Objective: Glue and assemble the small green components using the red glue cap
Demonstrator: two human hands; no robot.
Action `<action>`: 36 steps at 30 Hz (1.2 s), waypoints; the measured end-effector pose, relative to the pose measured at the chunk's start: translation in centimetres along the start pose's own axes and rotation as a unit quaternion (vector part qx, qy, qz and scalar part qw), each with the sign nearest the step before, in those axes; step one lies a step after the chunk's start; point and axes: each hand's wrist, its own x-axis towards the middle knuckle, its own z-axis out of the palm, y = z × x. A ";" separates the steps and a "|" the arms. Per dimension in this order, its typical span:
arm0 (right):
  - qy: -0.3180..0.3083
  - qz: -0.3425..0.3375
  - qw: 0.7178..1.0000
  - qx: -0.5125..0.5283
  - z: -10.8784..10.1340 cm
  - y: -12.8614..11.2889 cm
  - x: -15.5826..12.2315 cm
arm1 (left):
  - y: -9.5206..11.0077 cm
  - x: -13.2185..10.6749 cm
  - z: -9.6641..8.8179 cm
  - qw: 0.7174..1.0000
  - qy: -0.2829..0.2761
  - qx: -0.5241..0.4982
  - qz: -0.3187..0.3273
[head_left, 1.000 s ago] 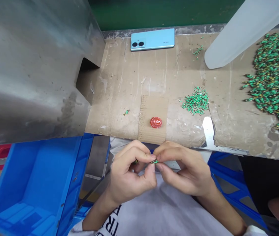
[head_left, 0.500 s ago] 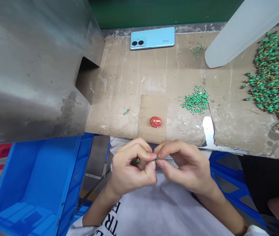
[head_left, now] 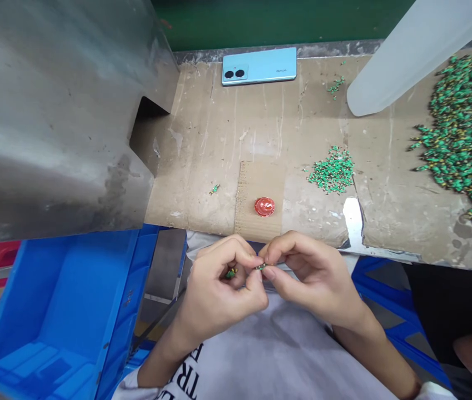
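Observation:
Low in the head view, my left hand [head_left: 219, 294] and my right hand [head_left: 311, 283] meet above my white T-shirt [head_left: 269, 355]. A tiny green component [head_left: 260, 267] is pinched at my right fingertips, with my left fingertips pressed against it. Another green bit [head_left: 231, 273] shows inside my left hand's curled fingers; I cannot tell whether the two are joined. On the cardboard-covered bench [head_left: 219, 133] in front of my hands lies a round red object [head_left: 264, 206]. A small heap of green components [head_left: 331, 171] lies to its right, and a large heap [head_left: 461, 139] at the far right.
A steel hood [head_left: 53, 111] fills the upper left, above a blue plastic crate [head_left: 65, 311]. A pale blue phone [head_left: 259, 66] lies at the bench's back edge. A white plastic shape [head_left: 419, 55] crosses the upper right. Blue metal framing [head_left: 390, 300] stands below the bench.
My hands have shifted slightly and turned the tiny component between their fingertips. The green bit inside my left hand shows more clearly. The bench items have not moved.

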 end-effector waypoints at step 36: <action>-0.010 -0.064 0.998 -0.001 0.3 -0.3 -0.6 | -3.1 0.2 0.0 0.965 -0.014 -0.244 0.098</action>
